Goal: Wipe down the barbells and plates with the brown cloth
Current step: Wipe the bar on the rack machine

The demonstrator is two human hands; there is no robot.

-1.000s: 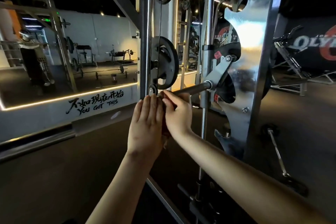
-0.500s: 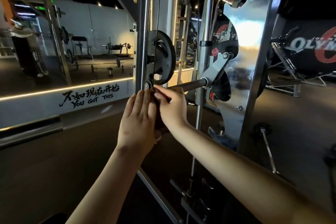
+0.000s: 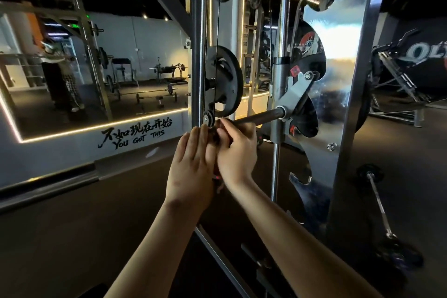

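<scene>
Left hand just left of right hand, cloth between them, right hand round the near end of the bar, plate just above and behind, mirror far left, barbell on the floor at right.

Black plate, dark steel bar — chequered trousers

Dim gym, steel-panel glare, wide-angle edge distortion

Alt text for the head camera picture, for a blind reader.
Two hands meet at the free end of a steel bar on a gym rack: the right hand curls round it, the left hand lies flat alongside, a dark cloth barely showing between them. A black plate hangs above.
</scene>
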